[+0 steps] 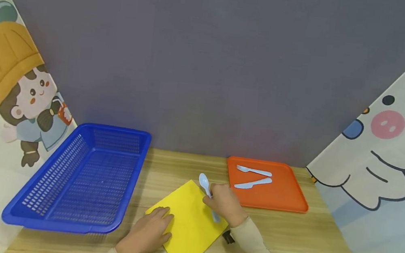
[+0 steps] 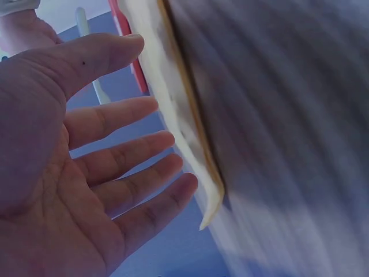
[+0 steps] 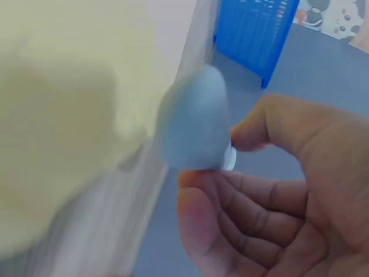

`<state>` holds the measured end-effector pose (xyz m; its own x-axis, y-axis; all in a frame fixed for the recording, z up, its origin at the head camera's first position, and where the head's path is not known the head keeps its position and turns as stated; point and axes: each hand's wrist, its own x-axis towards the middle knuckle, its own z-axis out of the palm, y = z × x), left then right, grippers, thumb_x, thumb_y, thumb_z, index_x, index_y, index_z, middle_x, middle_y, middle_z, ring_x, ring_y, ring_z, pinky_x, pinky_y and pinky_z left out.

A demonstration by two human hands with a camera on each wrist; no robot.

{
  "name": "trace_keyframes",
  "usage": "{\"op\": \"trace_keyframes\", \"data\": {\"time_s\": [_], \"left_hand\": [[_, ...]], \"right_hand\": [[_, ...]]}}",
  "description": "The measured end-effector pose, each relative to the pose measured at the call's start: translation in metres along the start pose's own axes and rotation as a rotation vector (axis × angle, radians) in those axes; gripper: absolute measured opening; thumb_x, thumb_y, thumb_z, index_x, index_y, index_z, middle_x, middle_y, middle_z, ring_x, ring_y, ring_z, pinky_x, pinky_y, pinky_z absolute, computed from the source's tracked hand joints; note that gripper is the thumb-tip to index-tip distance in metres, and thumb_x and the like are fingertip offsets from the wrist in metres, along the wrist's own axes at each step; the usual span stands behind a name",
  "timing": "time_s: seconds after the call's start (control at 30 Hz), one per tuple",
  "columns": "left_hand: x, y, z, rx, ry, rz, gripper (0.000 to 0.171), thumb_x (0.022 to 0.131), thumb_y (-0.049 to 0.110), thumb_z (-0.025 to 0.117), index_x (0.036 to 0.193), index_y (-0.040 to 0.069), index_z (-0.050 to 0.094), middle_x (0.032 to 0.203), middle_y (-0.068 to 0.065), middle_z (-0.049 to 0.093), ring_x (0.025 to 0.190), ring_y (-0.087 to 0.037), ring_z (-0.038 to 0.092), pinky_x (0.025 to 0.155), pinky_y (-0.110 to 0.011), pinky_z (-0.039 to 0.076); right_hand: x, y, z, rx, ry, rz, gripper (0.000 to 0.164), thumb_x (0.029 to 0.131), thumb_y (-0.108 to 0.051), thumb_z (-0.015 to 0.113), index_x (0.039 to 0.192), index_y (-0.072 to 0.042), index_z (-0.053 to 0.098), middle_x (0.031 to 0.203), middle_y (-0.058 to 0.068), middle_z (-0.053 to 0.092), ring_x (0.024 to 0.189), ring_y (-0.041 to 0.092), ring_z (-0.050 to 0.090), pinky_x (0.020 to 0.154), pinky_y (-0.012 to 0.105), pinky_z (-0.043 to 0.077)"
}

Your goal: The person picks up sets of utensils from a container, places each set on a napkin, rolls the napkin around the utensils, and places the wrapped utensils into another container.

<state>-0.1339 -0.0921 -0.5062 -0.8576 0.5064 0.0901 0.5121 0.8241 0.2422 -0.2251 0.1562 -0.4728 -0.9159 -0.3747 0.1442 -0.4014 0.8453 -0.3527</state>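
A yellow napkin, folded into a square, lies turned cornerwise on the wooden table. My left hand is at its left edge, fingers spread and fairly straight; the left wrist view has the fingertips right by the napkin's layered side. Over the napkin's right half, my right hand pinches a white plastic spoon by the handle between thumb and fingers. The bowl points away from me, and the handle's end looms large in the right wrist view.
On the left stands a blue plastic basket. At the back right an orange tray bears a white fork and a white knife. A grey panel rises behind the table, with cartoon-printed cloths at both sides.
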Motion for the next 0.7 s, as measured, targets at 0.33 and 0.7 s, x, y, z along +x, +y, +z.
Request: {"op": "trace_keyframes", "data": {"time_s": [0.33, 0.7], "left_hand": [[-0.003, -0.002, 0.008, 0.000, 0.006, 0.004, 0.045, 0.084, 0.031, 0.080, 0.118, 0.005, 0.067, 0.128, -0.021, 0.059, 0.117, -0.037, 0.056, 0.082, -0.055, 0.056], [-0.004, 0.001, 0.010, 0.004, 0.025, -0.011, 0.043, 0.084, 0.031, 0.079, 0.116, 0.006, 0.067, 0.128, -0.020, 0.060, 0.117, -0.037, 0.056, 0.086, -0.054, 0.054]], "right_hand": [[0.013, -0.030, 0.037, 0.079, -0.051, 0.110, 0.030, 0.081, -0.015, 0.073, 0.061, -0.012, 0.051, 0.052, -0.005, 0.042, 0.043, 0.008, 0.040, 0.039, 0.021, 0.037], [0.019, -0.050, 0.058, 0.058, -0.022, 0.184, 0.029, 0.078, -0.014, 0.073, 0.058, -0.011, 0.052, 0.051, -0.003, 0.045, 0.041, 0.010, 0.042, 0.038, 0.024, 0.038]]}}
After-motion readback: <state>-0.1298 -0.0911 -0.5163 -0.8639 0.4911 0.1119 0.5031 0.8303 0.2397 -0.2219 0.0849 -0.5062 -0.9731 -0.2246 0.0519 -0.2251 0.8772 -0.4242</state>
